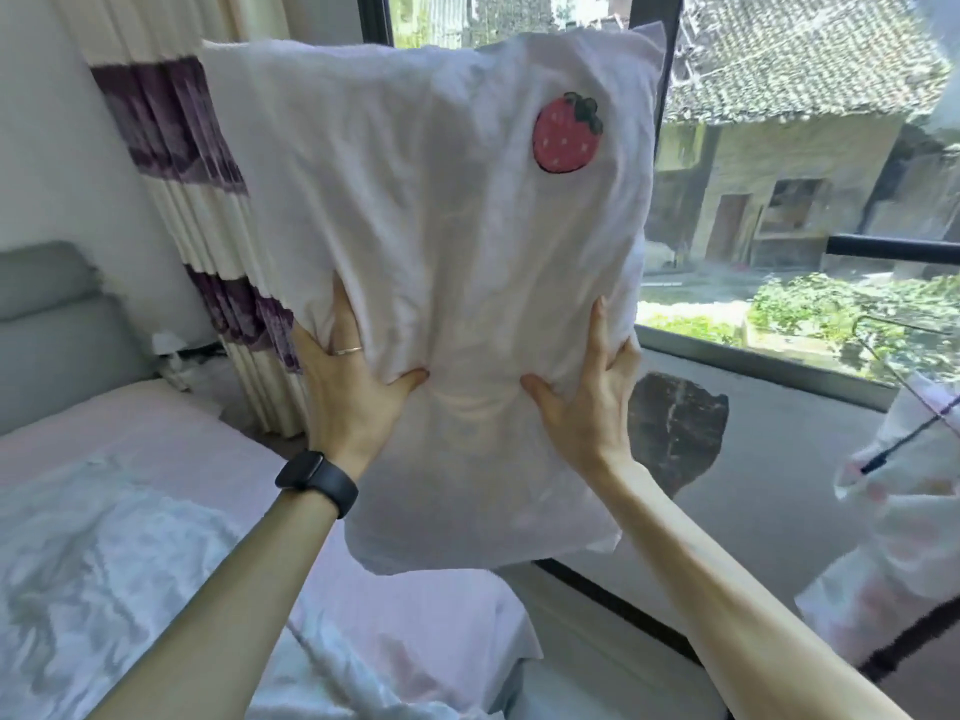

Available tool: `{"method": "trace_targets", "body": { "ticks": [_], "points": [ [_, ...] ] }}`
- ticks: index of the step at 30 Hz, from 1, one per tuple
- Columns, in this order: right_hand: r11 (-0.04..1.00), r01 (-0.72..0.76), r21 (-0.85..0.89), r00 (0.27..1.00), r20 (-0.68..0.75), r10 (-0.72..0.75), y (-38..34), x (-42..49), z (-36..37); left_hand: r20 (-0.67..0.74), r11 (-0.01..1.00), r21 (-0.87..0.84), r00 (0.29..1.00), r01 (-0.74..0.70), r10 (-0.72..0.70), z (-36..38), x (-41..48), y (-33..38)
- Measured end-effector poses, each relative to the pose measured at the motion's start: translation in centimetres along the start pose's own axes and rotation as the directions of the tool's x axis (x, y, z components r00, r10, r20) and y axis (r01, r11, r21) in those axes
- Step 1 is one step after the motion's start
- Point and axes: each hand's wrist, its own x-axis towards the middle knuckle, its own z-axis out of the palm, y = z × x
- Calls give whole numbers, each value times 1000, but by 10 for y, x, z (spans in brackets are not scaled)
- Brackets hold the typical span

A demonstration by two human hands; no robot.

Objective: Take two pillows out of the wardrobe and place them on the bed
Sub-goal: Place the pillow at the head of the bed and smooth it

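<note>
Pillow held upright, both hands clamped on it, arms outstretched, seemingly above bed

Daylight enters a large window beside a cream-and-purple curtain and white wall.

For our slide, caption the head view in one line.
Both hands, left and right, hold a strawberry pillow above the bed.
</note>
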Motion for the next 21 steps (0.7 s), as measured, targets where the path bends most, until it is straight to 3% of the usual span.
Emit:
{"method": "trace_targets", "body": {
  "ticks": [12,21],
  "points": [
    [982,114,151,986,106,-131,89,182,167,-190,986,79,973,144,-127,127,146,-93],
    [934,163,317,938,244,-246,156,270,296,-326,929,260,929,264,-173,199,203,-152]
  ]
}}
